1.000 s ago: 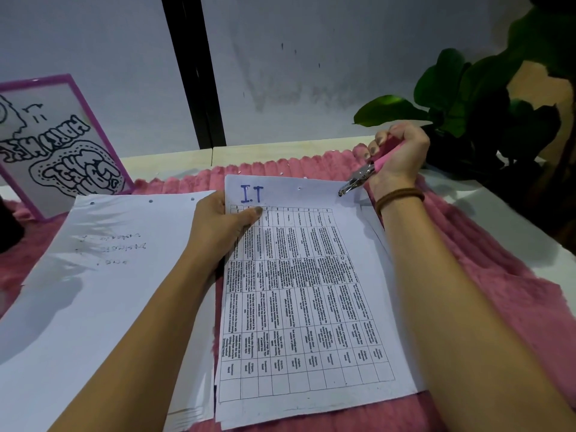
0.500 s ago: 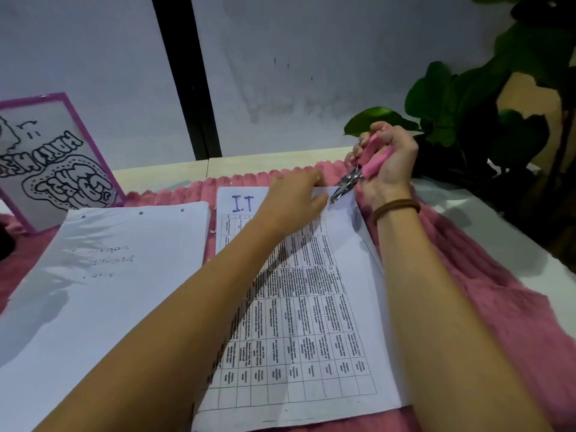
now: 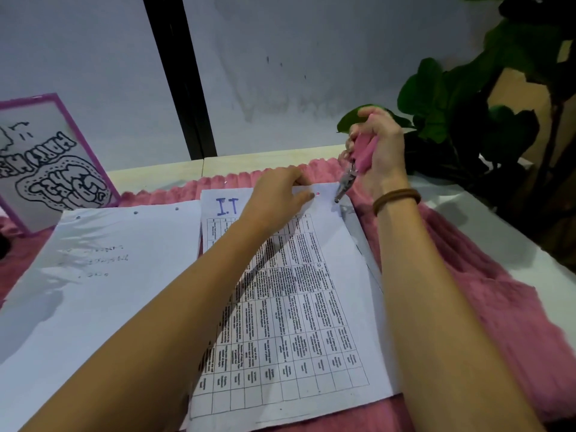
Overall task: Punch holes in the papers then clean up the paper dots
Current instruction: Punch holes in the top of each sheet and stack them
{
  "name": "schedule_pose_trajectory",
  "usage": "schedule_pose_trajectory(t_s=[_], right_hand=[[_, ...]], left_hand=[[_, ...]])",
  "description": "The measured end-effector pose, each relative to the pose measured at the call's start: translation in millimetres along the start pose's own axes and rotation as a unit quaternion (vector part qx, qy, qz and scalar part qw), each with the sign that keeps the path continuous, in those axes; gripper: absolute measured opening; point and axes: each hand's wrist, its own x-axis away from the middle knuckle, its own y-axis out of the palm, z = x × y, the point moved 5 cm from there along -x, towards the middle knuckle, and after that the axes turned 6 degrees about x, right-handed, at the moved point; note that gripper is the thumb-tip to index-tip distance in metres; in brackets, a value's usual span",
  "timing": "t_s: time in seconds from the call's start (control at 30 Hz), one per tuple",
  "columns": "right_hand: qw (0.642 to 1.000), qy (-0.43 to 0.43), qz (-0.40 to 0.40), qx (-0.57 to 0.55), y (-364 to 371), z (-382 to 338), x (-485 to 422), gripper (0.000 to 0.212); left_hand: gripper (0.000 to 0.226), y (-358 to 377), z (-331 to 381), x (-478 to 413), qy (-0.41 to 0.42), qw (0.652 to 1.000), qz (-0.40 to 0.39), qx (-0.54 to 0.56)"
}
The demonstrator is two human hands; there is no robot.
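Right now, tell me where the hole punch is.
Head view, upper right: the right hand grips the hole punch, its tip at the top-right corner of the printed sheet.

Bare forearms (image 3: 174,319), brown band (image 3: 396,199) (by right hand (image 3: 381,151))

Text on printed sheet (image 3: 314,307) illegibly small, framed sign (image 3: 46,169) cropped at left edge

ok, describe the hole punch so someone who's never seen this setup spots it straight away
Start at the pink fuzzy mat, then find the printed table sheet headed "I.T" lying on its right half. At that sheet's top right corner the right hand grips the hole punch. It has pink handles and a metal nose at the paper's edge, and it is the only tool in view.
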Motion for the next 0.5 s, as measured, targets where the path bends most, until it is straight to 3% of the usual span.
schedule_pose_trajectory(t_s=[0.1, 0.17, 0.23, 0.27, 0.37, 0.43, 0.5], right_hand=[[0.966, 0.053, -0.097, 0.233, -6.3, -14.0, 5.5, 0.05], [0.885, 0.159, -0.207, 0.385, -11.2, -14.7, 20.2, 0.031], [0.798, 0.205, -0.268, 0.499, -13.2, -13.7, 40.3, 0.025], [0.789, 0.189, -0.266, 0.521, -10.5, -14.6, 47.2, 0.028], [0.872, 0.133, -0.182, 0.435, 0.6, -22.4, 57.1, 0.035], [0.904, 0.079, -0.149, 0.392, 5.8, -35.6, 58.9, 0.048], [0.924, 0.013, -0.143, 0.355, 11.8, -56.7, 61.6, 0.05]], left_hand=[[0.016, -11.6, 3.3, -1.7, -0.003, 1.0, 0.015, 0.009], [0.019, -26.7, 9.4, -5.9, 0.007, 0.999, 0.037, 0.005], [0.019, -47.4, 22.1, -12.0, 0.018, 0.998, 0.058, 0.004], [0.018, -58.6, 30.4, -15.7, 0.026, 0.997, 0.067, 0.009], [0.022, -97.1, 61.3, -18.5, 0.086, 0.989, 0.114, 0.022], [0.036, -129.1, 79.5, -6.5, 0.142, 0.962, 0.23, -0.038], [0.065, -158.4, 74.8, 15.4, 0.087, 0.931, 0.354, -0.023]])
